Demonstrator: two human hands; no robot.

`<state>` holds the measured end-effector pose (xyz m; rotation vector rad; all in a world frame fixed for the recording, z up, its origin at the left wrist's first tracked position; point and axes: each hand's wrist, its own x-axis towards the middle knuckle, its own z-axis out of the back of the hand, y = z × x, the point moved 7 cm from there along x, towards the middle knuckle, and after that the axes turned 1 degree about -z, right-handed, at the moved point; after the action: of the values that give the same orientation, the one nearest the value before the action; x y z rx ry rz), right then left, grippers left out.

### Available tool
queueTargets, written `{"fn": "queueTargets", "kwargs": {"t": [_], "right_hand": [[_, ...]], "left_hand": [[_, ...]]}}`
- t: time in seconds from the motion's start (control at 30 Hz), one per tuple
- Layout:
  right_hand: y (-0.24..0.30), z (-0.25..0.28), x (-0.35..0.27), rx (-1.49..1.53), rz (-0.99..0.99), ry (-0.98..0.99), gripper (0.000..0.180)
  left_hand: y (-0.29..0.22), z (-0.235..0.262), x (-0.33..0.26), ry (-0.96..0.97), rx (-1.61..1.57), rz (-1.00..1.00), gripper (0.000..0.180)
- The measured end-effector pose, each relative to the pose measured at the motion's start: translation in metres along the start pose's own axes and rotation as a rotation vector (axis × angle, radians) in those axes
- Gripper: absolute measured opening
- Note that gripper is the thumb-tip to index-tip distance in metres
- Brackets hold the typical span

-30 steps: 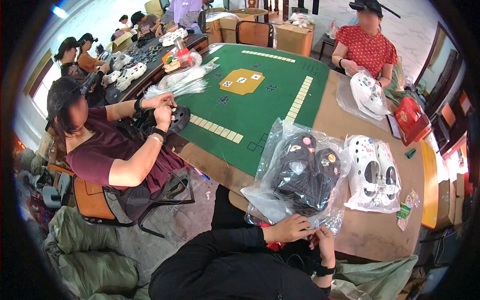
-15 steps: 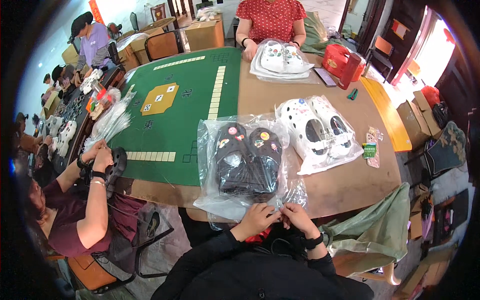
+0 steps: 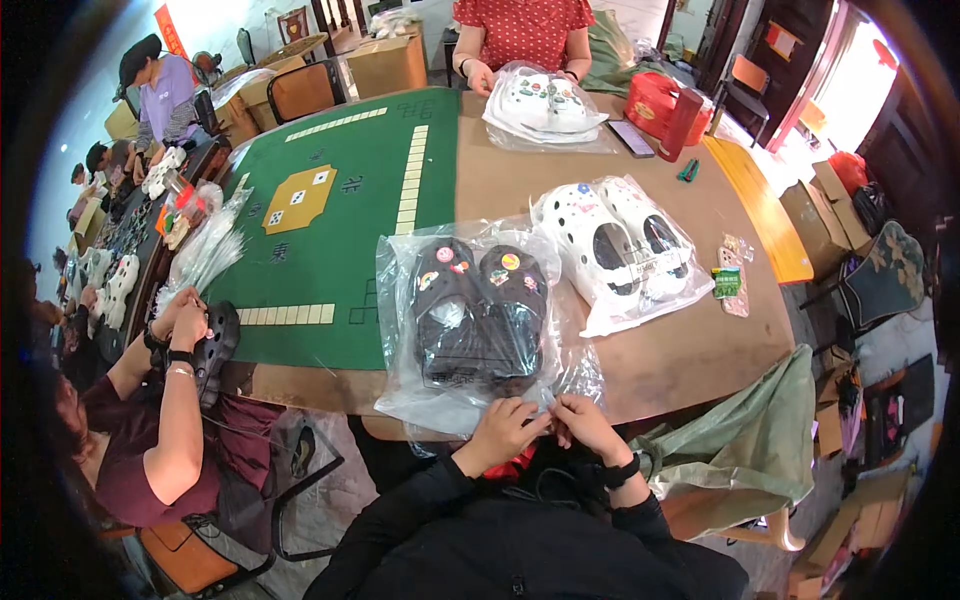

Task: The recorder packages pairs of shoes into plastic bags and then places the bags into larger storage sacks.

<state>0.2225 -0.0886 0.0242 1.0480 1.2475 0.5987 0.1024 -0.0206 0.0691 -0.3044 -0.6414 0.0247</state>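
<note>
Black shoes point(image 3: 515, 338) in clear bag point(image 3: 405, 392) | beyond and left of fingertips | long axis pointing away | left hand point(image 3: 507, 432) nearer than right hand point(image 3: 588, 425) | both pinched closed, held item unclear

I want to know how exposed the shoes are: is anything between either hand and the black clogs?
Yes: the clear plastic bag. It covers the black clogs, and the left hand and right hand are at its near edge. Nothing else visible stands between; the white clogs lie farther right.
</note>
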Motion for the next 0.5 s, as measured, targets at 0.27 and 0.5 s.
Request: {"fn": "queueTargets", "kwargs": {"t": [0.27,0.5], "right_hand": [[-0.0010,0.0000,0.0027,0.023,-0.002,0.016,0.028],[-0.0049,0.0010,0.0012,0.048,-0.034,0.000,0.027]], "left_hand": [[0.0009,-0.0012,-0.0004,0.010,0.011,0.003,0.030],[0.0018,-0.0029,-0.0037,-0.011,0.042,0.014,0.028]]}}
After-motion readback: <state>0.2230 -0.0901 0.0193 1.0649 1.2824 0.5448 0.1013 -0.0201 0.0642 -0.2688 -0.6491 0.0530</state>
